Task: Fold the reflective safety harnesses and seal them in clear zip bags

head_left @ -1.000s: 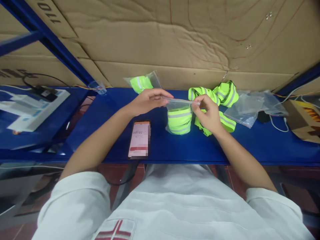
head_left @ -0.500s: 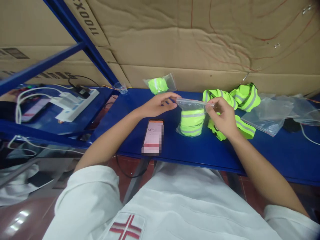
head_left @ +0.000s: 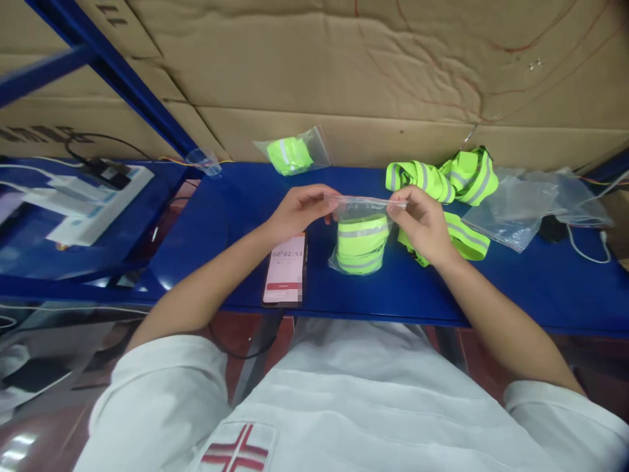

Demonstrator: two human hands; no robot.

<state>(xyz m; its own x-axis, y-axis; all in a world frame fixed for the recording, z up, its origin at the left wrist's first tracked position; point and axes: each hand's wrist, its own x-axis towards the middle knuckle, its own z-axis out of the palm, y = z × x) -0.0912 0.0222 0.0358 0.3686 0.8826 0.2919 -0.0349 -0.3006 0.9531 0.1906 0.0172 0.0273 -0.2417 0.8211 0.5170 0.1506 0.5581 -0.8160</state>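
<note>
Left fingers [head_left: 318, 191] and right fingers [head_left: 411, 192] pinch, both forearms [head_left: 204, 282] angled inward.

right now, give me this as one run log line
left hand: holding clear bag at top left | right hand: holding it at top right | inside: reflective strap | phone: on blue table

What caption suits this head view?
Left hand and right hand hold a zip-top bag of fluorescent reflective strap by its top edge.
</note>
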